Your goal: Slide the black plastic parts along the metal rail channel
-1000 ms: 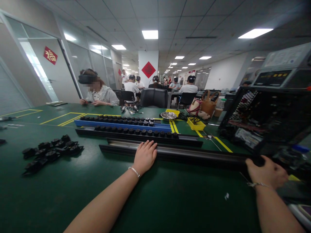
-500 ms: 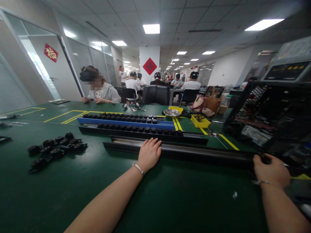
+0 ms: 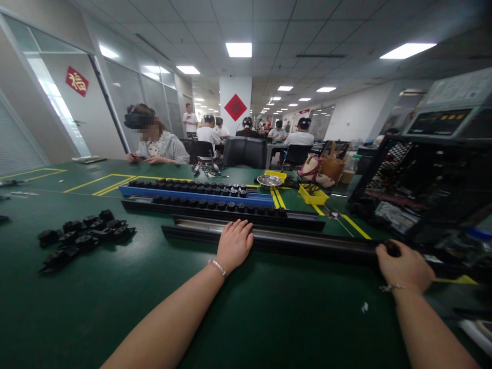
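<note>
The long black rail (image 3: 307, 241) lies on the green worktop (image 3: 269, 318), nearer than a second rail (image 3: 303, 219) lined with dark round pieces (image 3: 231, 207). The left hand (image 3: 234, 247) rests flat across it, fingers outstretched over the top; the right hand (image 3: 407, 266) is curled around a small black part (image 3: 392, 248) at the right end (the fingertips are hidden there). A loose black heap (image 3: 84, 238) sits off to the left.

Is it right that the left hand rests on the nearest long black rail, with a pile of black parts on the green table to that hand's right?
Wrong side: the head view shows the pile of black parts to the left of the left hand, on the green table. That hand does rest on the nearest long black rail.
</note>
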Action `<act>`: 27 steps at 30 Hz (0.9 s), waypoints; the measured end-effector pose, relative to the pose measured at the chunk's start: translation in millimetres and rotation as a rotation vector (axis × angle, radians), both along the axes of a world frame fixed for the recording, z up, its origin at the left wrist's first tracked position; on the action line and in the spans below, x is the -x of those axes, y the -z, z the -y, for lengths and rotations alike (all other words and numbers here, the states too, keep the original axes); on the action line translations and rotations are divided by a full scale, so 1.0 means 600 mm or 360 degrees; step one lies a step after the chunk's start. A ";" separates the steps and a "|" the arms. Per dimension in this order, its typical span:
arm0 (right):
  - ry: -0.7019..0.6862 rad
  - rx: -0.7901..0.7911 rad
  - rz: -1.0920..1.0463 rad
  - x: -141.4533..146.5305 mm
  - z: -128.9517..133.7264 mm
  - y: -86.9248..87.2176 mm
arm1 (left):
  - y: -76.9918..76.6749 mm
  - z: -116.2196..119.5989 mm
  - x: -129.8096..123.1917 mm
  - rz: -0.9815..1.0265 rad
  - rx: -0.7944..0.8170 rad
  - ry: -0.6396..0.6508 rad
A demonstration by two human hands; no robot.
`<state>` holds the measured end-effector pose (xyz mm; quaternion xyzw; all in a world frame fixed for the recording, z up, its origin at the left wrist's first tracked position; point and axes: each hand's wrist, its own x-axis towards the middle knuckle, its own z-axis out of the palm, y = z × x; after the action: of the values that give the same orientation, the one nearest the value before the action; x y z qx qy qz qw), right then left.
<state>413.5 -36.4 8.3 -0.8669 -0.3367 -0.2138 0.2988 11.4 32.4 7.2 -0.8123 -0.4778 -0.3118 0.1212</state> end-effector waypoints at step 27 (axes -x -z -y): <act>-0.0067 -0.0178 0.0070 0.057 -0.017 0.007 | 0.000 0.000 -0.001 0.0005 -0.0006 0.0011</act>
<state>379.4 -26.2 3.9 -0.8367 -0.3489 -0.2450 0.3438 11.8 32.6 7.2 -0.8132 -0.4746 -0.3144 0.1210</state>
